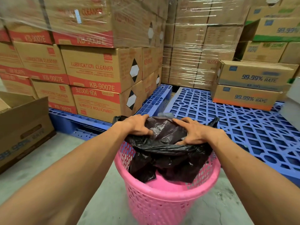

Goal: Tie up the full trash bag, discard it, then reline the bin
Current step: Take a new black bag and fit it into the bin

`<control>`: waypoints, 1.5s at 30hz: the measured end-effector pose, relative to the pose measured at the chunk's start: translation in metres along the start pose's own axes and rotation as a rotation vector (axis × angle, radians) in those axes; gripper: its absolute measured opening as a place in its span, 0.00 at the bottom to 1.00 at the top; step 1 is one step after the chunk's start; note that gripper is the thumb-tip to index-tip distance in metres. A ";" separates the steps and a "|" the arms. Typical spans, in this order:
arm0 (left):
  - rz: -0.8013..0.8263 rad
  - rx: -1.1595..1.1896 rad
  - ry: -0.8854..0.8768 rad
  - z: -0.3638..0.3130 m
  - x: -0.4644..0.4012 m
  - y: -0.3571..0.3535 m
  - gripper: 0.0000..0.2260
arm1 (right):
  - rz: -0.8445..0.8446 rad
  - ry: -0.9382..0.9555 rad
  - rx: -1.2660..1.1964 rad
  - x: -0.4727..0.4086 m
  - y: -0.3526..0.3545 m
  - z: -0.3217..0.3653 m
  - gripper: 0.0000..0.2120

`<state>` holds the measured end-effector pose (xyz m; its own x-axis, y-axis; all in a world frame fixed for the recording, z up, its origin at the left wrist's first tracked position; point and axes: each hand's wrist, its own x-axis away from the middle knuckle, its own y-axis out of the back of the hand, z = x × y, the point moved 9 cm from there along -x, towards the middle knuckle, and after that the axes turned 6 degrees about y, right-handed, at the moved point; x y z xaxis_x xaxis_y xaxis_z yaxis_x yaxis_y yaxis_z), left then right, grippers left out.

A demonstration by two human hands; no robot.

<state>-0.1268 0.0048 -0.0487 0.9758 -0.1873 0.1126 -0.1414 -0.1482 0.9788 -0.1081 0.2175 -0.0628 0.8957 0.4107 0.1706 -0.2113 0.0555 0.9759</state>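
A pink mesh plastic bin (164,198) stands on the concrete floor in front of me. A black plastic trash bag (168,161) hangs into its mouth, loose and crumpled, its upper part lifted above the far rim. My left hand (138,125) grips the bag's top edge on the left, fingers curled over the plastic. My right hand (193,132) grips the edge on the right, thumb tucked under a fold. Both hands hold the bag's mouth over the far side of the bin. The bag's inside is hidden.
Blue plastic pallets (240,127) lie just behind the bin. Shrink-wrapped cartons (97,75) are stacked on the left and at the back. More cartons (250,88) sit at the right. An open cardboard box (22,127) stands on the floor at the left.
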 end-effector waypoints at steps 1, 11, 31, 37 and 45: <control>-0.015 0.012 0.007 0.002 0.001 0.000 0.41 | 0.003 -0.019 -0.005 0.002 -0.001 -0.001 0.52; -0.142 0.231 -0.055 0.033 -0.007 0.002 0.33 | -0.086 0.018 -0.125 -0.012 -0.007 -0.018 0.40; -0.306 0.486 0.009 0.049 0.082 0.002 0.21 | -0.273 -0.045 -0.421 0.089 -0.009 -0.002 0.26; -0.043 0.436 -0.072 0.034 0.106 -0.005 0.18 | -0.236 -0.003 -0.430 0.117 -0.003 0.003 0.23; 0.106 0.322 -0.198 0.036 0.137 -0.006 0.31 | -0.187 0.050 -0.569 0.146 -0.015 0.013 0.24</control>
<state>0.0016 -0.0550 -0.0449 0.9064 -0.3971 0.1438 -0.3151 -0.4092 0.8563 0.0308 0.2643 -0.0512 0.9211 0.3889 -0.0173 -0.2406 0.6037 0.7601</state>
